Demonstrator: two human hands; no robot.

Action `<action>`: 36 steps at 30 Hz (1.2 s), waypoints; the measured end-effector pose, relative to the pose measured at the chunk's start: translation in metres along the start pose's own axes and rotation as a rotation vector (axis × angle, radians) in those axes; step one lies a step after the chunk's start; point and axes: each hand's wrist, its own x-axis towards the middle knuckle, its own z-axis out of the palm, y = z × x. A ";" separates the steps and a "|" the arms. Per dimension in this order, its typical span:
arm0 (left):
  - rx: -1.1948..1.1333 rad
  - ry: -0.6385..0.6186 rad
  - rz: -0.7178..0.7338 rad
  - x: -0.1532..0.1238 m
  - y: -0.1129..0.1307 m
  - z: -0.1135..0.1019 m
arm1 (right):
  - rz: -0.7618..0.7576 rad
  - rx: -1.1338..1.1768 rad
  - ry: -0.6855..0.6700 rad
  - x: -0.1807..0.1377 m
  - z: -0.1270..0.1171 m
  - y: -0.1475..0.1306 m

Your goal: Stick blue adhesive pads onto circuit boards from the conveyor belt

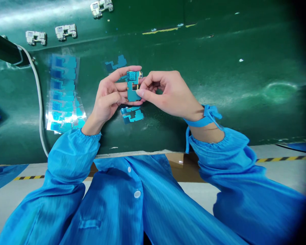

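Blue coat cloth (114,207) fills the space nearest the head camera, your two sleeves reaching up from it toward the green tabletop (232,81), and right there between your hands, up off the table, sits the circuit board (130,94). Your left hand (108,90) has it cradled, one finger along the top end, others behind and under the bottom end; whether your left thumb touches the near side, you can't tell from this angle. Your right hand (168,93), blue strap (205,119) round its wrist, comes in from the other side with thumb and forefinger nipped together at the lower right edge, the thumb tip lying on the face just below the cut-out window. Now, how does it handle? Light, by the look of it, thin and stiff, a piece that should stay flat rather than bend; the smooth blue-green face could well prove slick under bare fingertips. Watch that narrow strip beside the window and the bright fittings at the top right corner: those look the most fragile. Best hold, you'd judge, is by the long plain edges and the solid lower end. Round about, blue cut-out pieces (134,115) lie just below your hands, a clear sheet of blue shapes (63,92) off to your left, and metallic parts (66,31) beyond.
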 end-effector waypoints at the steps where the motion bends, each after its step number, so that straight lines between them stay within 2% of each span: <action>1: -0.001 -0.003 0.004 0.000 0.000 0.000 | -0.002 0.002 0.002 0.000 0.000 0.000; 6: 0.020 0.031 -0.008 0.002 -0.004 0.000 | 0.018 -0.018 -0.005 0.000 0.000 -0.001; 21: 0.007 0.029 -0.012 0.001 -0.003 0.001 | 0.018 0.011 -0.018 0.000 -0.001 -0.001; 29: 0.016 0.008 -0.023 0.002 -0.005 -0.001 | 0.017 0.003 -0.012 0.001 -0.001 0.000; 36: 0.054 -0.038 0.022 0.006 -0.009 -0.007 | -0.035 -0.014 -0.017 0.002 -0.001 0.004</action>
